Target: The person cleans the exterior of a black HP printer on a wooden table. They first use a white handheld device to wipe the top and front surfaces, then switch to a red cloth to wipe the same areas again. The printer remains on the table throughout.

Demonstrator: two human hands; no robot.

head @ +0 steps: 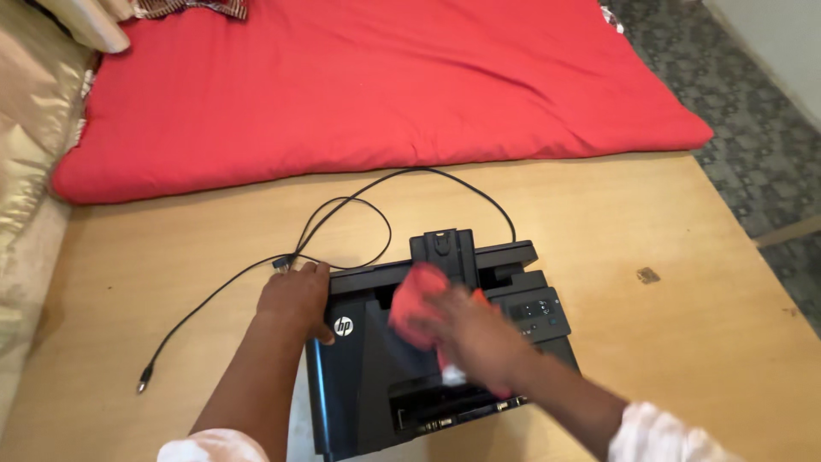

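A pale wooden counter [616,257] fills the near part of the scene, its grain smooth and matt, with one small dark mark [648,275] to the right. Beyond its far edge lies a thick red mattress [368,85], soft and slightly rumpled, its corners rounded. To the left a shiny beige cushion [30,137] catches the light. At the far right a grey patterned floor [753,128] runs beside the mattress.

A black printer [368,376] sits on the counter, near the middle. It is boxy, hard plastic, partly glossy on top, with a raised paper tray [445,248] standing at its far side and a panel of small buttons [539,310] at the right. A thin black cable [342,224] loops over the counter from the far side of the printer and trails off to the left, ending in a small plug [144,378] lying near the left edge.

The left hand [295,299] rests on the printer's far left corner, fingers curled over the edge, gripping it. The right hand [475,338] is blurred; it lies on top of the printer, closed on a red cloth [419,299] that bunches out beyond the fingers toward the tray. The cloth is soft and crumpled, touching the printer's top. Both wrists show white sleeves [658,436] at the near edge.
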